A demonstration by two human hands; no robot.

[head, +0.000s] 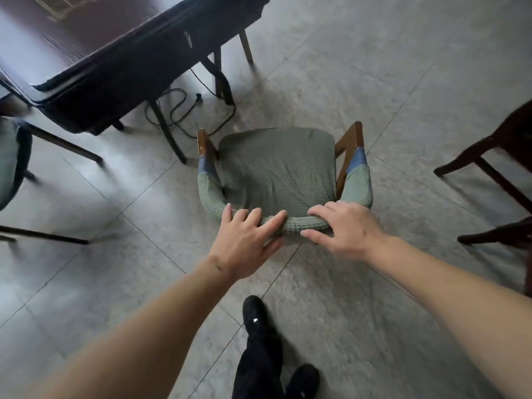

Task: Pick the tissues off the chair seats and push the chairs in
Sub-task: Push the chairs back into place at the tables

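Observation:
A wooden chair with a green knitted cover [276, 171] stands on the tiled floor, its seat facing the dark table [95, 53] and standing clear of it. No tissue shows on the seat. My left hand [247, 240] lies on the top of the backrest with its fingers spread and nearly straight. My right hand [345, 226] is on the same backrest rail, fingers curled over the top and thumb below it.
A black cable [184, 110] lies coiled on the floor under the table. Another green-covered chair [11, 162] is at the left edge. Dark wooden chair legs [495, 168] stand at the right. My foot in a black shoe [256, 315] is behind the chair.

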